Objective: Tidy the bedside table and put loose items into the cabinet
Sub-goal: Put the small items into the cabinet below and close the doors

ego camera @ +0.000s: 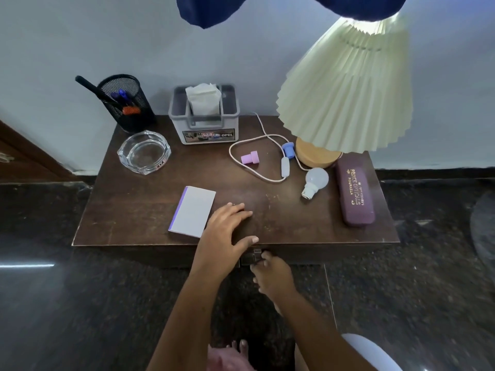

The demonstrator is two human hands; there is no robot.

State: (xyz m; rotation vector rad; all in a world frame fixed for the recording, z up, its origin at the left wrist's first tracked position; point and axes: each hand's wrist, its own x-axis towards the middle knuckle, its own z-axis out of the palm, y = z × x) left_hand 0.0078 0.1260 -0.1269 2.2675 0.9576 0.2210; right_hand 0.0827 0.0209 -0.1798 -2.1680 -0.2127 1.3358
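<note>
The dark wooden bedside table fills the middle of the head view. My left hand lies flat on its front edge, fingers spread, holding nothing. Below the edge, my right hand pinches the small metal latch on the cabinet front. Loose on the top lie a white notepad, a pink plug piece, a blue plug piece, a white light bulb and a maroon spectacle case.
At the back stand a black mesh pen holder, a glass ashtray, a grey tissue box and a lamp with a pleated cream shade; its white cord loops over the top. Dark stone floor surrounds the table.
</note>
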